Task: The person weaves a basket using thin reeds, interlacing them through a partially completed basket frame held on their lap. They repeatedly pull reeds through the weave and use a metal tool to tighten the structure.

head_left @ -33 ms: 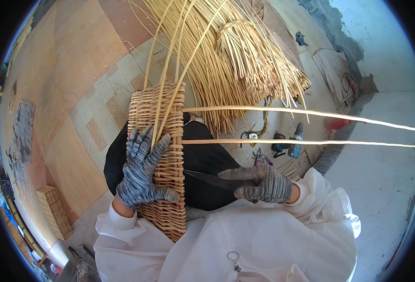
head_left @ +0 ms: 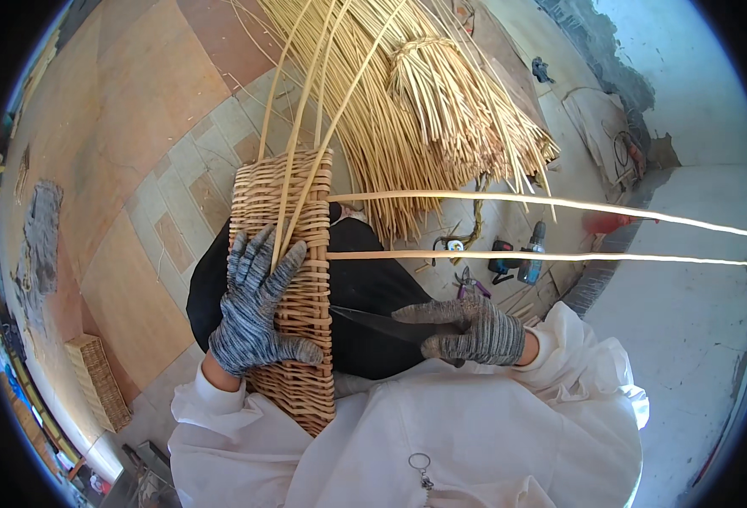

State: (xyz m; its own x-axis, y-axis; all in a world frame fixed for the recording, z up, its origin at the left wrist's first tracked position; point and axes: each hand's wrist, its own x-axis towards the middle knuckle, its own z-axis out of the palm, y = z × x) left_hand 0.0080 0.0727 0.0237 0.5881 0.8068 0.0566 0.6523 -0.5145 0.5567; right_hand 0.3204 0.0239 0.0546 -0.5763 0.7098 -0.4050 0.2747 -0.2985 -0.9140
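A rectangular wicker basket (head_left: 310, 292) lies across my lap, a woven side facing up. My left hand (head_left: 259, 309), in a grey striped glove, rests flat on it with fingers spread and thumb out. Long pale willow rods (head_left: 298, 135) rise from the weave, and two of them run down to the fingers. Two more rods (head_left: 517, 254) stick out to the right. My right hand (head_left: 479, 330), gloved alike, is closed around a knife (head_left: 373, 322). Its handle is mostly hidden, and the narrow blade points left, its tip close to the basket's right edge.
Large bundles of willow rods (head_left: 365, 110) lie on the floor ahead. To the right are a cordless drill (head_left: 532, 254), purple-handled pliers (head_left: 472, 285) and a tape roll (head_left: 454, 245). Another woven basket (head_left: 100, 381) stands at the far left. A white wall (head_left: 669, 271) rises on the right.
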